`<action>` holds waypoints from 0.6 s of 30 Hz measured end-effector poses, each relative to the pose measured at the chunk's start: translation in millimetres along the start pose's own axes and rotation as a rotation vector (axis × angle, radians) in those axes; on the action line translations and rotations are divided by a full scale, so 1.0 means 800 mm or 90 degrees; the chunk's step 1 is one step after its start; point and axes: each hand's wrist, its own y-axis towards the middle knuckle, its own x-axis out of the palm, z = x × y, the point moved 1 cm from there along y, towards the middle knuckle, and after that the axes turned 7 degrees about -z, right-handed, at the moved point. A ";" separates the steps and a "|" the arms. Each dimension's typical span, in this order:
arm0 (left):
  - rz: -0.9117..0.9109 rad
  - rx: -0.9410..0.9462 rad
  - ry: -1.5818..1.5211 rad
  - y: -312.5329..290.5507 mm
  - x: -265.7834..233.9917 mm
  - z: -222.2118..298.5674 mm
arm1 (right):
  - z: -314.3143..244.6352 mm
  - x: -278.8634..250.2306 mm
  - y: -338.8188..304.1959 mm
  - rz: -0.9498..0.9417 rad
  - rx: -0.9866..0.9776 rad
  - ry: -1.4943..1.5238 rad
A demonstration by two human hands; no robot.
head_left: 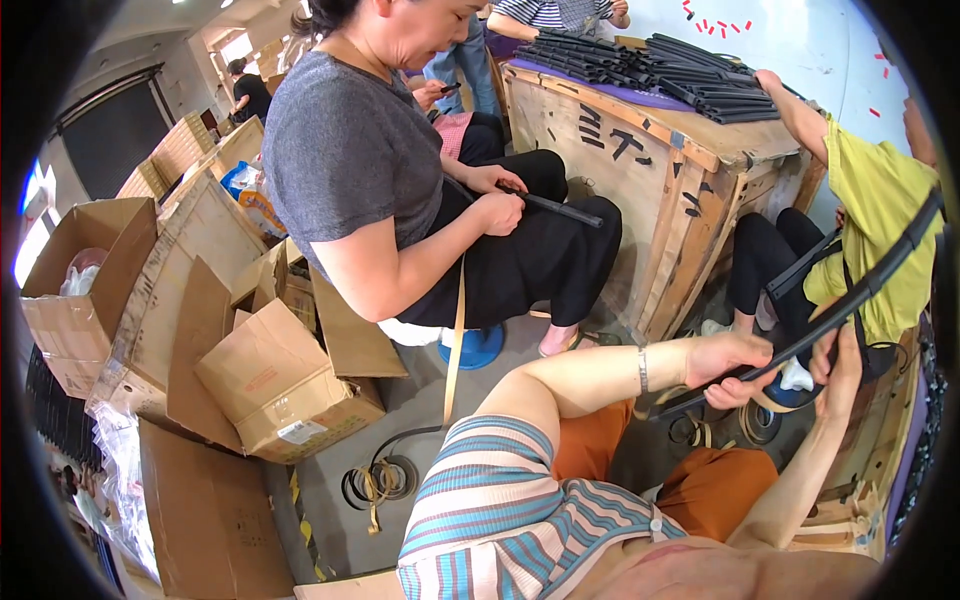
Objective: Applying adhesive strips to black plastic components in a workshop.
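- Black strip (868, 287), long, one: running slantwise across three o'clock, its lower end pointing toward four, its upper end rising between two and three.
- Brown carton (65, 325), one: standing open at nine o'clock, a pale plastic bag (82, 280) showing inside.
- Cardboard box (275, 385), one: standing at eight o'clock, flaps spreading.
- Coiled strap (400, 470), dark and tan: lying on the grey floor at seven o'clock.
- Co-worker in grey T-shirt (350, 150): sitting above a blue stool (478, 350), body filling eleven o'clock, both hands holding a second dark strip (565, 208).
- Wooden crate (620, 210), one: standing between one and two o'clock, bearing a stack of dark strips (720, 95).
- Left hand (738, 368), bracelet at wrist: closing around the strip near its lower end, between three and four o'clock.
- Right hand (842, 372): rising from five o'clock, fingers bending just under the strip; whether they are gripping it, one cannot tell.
- Co-worker in yellow top (885, 180): sitting between two and three o'clock, one arm reaching to the stack.
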 end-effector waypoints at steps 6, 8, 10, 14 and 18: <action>0.269 0.192 0.460 -0.018 0.002 0.027 | 0.037 0.034 -0.004 -0.079 0.154 -0.212; 0.358 0.194 0.507 -0.017 0.001 0.026 | 0.038 0.041 -0.006 -0.121 0.209 -0.334; 0.428 0.198 0.549 -0.013 -0.002 0.022 | 0.038 0.049 -0.007 -0.160 0.182 -0.304; 0.494 0.289 0.675 -0.009 -0.001 0.020 | 0.035 0.062 -0.010 -0.175 0.194 -0.258; 0.532 0.083 0.536 -0.020 -0.001 0.025 | 0.031 0.068 -0.014 -0.211 0.209 -0.231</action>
